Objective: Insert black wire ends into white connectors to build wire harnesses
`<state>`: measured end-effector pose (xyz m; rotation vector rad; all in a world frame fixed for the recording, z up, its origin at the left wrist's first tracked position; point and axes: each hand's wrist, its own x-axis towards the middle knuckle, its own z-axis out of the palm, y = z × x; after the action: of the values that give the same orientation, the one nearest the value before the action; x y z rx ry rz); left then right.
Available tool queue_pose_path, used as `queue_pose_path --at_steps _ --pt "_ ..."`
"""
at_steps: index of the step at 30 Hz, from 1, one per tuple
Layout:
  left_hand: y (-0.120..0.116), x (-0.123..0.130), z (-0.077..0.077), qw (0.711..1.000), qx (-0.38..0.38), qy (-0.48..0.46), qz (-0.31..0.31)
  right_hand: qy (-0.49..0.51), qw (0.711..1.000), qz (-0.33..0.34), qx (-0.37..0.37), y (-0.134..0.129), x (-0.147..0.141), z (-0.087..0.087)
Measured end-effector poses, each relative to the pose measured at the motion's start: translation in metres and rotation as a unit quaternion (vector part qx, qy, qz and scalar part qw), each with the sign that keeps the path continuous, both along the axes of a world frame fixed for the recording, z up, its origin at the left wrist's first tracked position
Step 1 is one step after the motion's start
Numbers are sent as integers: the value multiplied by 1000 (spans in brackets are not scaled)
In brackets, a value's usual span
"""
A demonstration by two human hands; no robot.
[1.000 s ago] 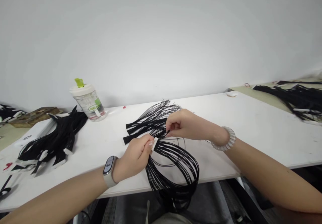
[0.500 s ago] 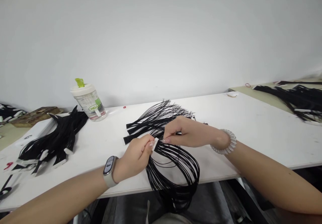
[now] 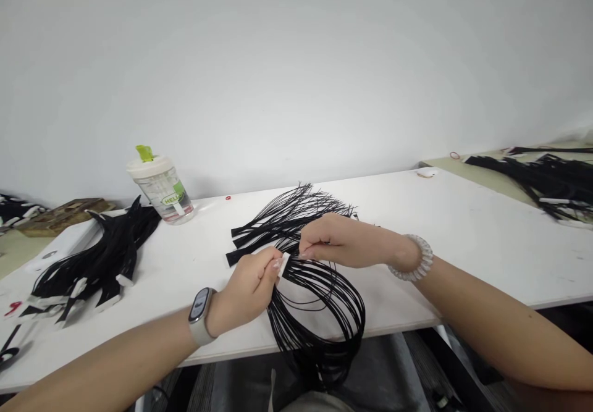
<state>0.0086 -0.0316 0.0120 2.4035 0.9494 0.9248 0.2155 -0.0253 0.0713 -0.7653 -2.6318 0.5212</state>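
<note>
Between thumb and fingers, my left hand (image 3: 252,281) grips a small white connector (image 3: 284,265). Black wires (image 3: 340,294) run out of it, loop to the right and droop over the table's front edge. Close to the connector's right side, my right hand (image 3: 331,240) pinches with thumb and forefinger at the wires; a single wire seems to be in the pinch, though the fingertips hide most of it. Behind both hands lie more black wire bundles (image 3: 264,227) with flat dark ends at the left and loose, splayed tips at the back.
On the white table (image 3: 393,202), a clear cup (image 3: 162,189) with a green spout stands at the back left. Beside it lies a heap of black cables (image 3: 106,257) with white connectors. Scissors (image 3: 9,350) lie at the left edge. More cables (image 3: 546,180) rest on the right-hand table.
My right hand has shifted very slightly left and up beside the connector. The left hand keeps its grip on the connector, and the wire loop has barely moved.
</note>
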Motion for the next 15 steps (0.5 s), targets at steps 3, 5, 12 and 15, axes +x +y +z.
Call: queue_pose_path --at_steps 3,5,12,15 --pt "0 0 0 1000 0 -2 5 -5 1000 -11 28 -1 0 -1" --pt "1 1 -1 1000 -3 -4 9 -3 999 -23 48 -1 1 -1" --pt "2 0 -3 1000 -6 -14 9 25 996 -65 48 2 5 -7" --pt "1 -1 -3 1000 -2 -14 7 52 995 -81 28 3 4 -10"
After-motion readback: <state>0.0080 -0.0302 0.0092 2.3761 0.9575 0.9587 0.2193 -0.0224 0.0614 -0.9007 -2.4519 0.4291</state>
